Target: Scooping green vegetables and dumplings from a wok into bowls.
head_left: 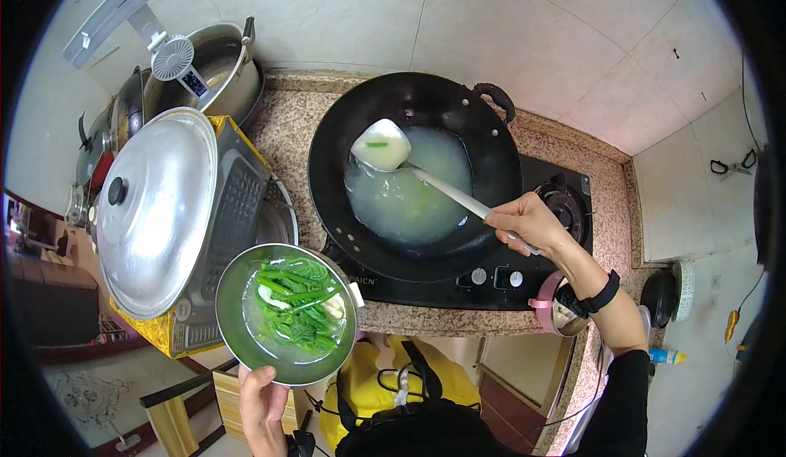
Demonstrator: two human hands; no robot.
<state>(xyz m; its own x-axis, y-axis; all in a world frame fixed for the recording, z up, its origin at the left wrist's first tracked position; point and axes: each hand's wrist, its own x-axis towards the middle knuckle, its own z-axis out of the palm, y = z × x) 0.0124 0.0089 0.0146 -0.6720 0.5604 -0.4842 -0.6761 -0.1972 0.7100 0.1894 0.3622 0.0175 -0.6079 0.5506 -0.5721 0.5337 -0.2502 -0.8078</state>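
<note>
My right hand [522, 224] grips the handle of a metal ladle [382, 145], whose bowl is over the left part of a black wok [491, 187]. The ladle holds cloudy liquid and a short green stem piece. Pale, cloudy broth [417, 205] lies in the wok. In my left hand [264, 395] is a metal bowl [230, 340], held by its near rim at the wok's lower left. Cooked leafy greens [301, 303] with long stems and a few whitish pieces sit in liquid inside it. The fingers beneath the bowl are hidden.
The wok stands on a black gas stove [417, 294] with a second burner [559, 208] at right. A large domed lid [159, 211] leans at left, before a deep pot [233, 76]. A pink-handled container [549, 303] is near the right forearm. Tiled wall [522, 27] rises behind.
</note>
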